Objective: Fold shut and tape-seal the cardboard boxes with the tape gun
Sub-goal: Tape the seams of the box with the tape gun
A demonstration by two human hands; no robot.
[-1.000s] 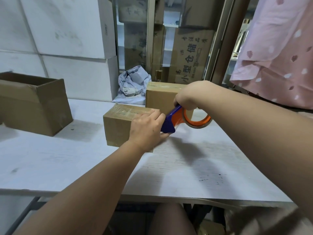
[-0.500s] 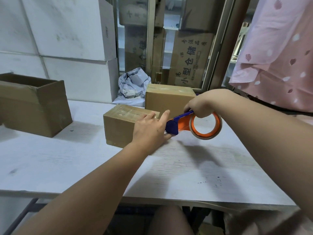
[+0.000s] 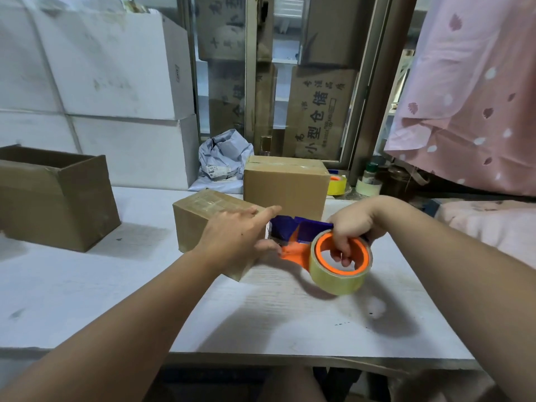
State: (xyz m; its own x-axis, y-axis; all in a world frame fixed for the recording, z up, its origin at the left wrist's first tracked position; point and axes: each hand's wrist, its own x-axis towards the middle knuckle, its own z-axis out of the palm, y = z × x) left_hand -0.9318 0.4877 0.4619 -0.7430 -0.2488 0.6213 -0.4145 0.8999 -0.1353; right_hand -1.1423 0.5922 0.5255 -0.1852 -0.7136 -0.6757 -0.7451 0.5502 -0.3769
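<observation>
A small closed cardboard box [image 3: 197, 219] with clear tape across its top lies at the middle of the white table [image 3: 87, 300]. My left hand [image 3: 237, 239] rests flat on the box's right end, fingers spread, thumb by the tape gun's mouth. My right hand [image 3: 352, 227] grips the blue and orange tape gun [image 3: 301, 242] through its clear tape roll [image 3: 339, 262], just right of the box. Behind stands a larger closed box [image 3: 284, 184] with tape along its top seam. An open cardboard box [image 3: 55, 195] sits at the far left.
A crumpled grey mailer bag [image 3: 223, 161] lies behind the boxes. Spare tape rolls [image 3: 338, 184] sit at the back right by some jars. White cartons [image 3: 101, 82] are stacked at the back left. Pink cloth [image 3: 470, 97] hangs on the right.
My right hand has drawn the tape gun right and toward me, off the small box's end, so the roll now faces the camera. My left hand has opened and stayed on the box.
</observation>
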